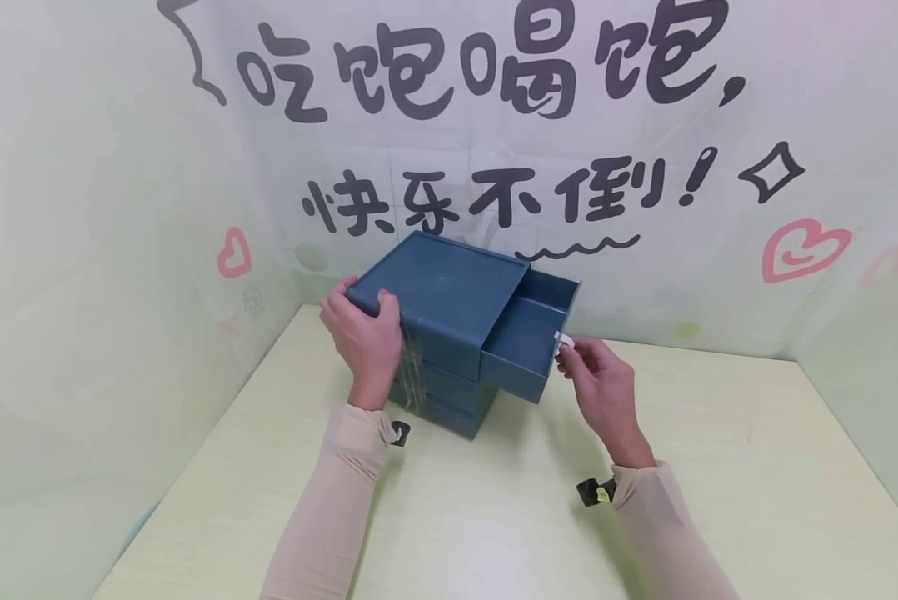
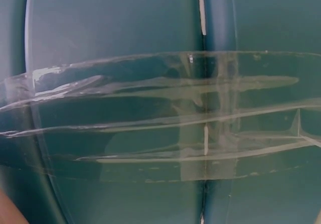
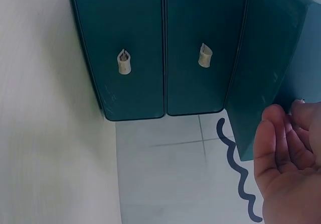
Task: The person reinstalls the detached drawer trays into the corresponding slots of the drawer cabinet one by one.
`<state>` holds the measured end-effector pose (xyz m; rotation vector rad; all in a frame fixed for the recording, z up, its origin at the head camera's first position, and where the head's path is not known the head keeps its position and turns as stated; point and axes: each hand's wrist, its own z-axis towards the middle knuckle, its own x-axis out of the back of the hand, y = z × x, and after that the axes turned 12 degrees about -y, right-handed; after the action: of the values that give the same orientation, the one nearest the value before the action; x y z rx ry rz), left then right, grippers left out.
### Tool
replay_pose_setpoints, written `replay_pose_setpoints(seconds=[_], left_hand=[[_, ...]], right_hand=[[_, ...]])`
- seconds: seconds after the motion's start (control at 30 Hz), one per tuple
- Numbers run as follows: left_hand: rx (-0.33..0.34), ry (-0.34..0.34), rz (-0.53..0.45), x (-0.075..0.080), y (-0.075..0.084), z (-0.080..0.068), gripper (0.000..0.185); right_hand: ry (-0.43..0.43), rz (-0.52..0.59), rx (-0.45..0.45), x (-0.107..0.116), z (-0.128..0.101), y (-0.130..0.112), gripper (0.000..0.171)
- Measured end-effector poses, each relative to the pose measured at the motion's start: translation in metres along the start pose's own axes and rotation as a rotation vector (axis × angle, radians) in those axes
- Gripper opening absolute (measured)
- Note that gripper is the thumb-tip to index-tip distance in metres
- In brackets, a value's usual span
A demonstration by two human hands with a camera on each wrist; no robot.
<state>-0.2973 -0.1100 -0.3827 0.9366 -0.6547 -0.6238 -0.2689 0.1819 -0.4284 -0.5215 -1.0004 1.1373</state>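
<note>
A dark teal drawer unit (image 1: 437, 296) stands on the pale table (image 1: 494, 508), turned at an angle. Its top drawer (image 1: 527, 337) is pulled out to the right and looks empty. My left hand (image 1: 359, 315) grips the unit's top left corner, thumb on the lid. Pinched in my right hand (image 1: 566, 343) is the small white handle (image 1: 565, 338) on the open drawer's front. In the right wrist view the two lower drawers are closed, each with a white handle (image 3: 124, 62) (image 3: 204, 56), and my right hand (image 3: 293, 113) is at the open drawer's front (image 3: 266, 68). Clear tape (image 2: 160, 123) crosses the unit's side.
A pale green backdrop (image 1: 719, 275) with black lettering and pink hearts walls in the table at the back and both sides. Bare tabletop lies in front of the unit and to its right.
</note>
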Motion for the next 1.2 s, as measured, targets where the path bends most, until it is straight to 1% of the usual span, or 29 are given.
replay_pose_setpoints(seconds=[0.2,0.33,0.6,0.77,1.07,1.2], left_hand=[[-0.007,0.010,0.001,0.000,-0.001,0.000,0.052],[-0.007,0.010,-0.001,-0.001,-0.001,0.000,0.053],[-0.013,0.008,0.004,0.000,0.000,0.000,0.053],[-0.006,-0.002,0.001,0.001,-0.001,0.001,0.053],[-0.008,0.001,-0.003,0.000,-0.001,0.001,0.054],[-0.007,-0.002,-0.004,0.000,0.000,0.001,0.054]], right_hand=[[-0.013,0.034,-0.002,-0.009,0.004,-0.003,0.018],[-0.022,0.037,-0.001,-0.015,0.006,-0.006,0.018],[-0.054,0.016,-0.007,-0.022,0.011,-0.009,0.019],[-0.065,0.010,0.009,-0.026,0.014,-0.010,0.018],[-0.084,0.018,0.021,-0.034,0.021,-0.010,0.018],[-0.089,0.005,0.037,-0.037,0.023,-0.010,0.018]])
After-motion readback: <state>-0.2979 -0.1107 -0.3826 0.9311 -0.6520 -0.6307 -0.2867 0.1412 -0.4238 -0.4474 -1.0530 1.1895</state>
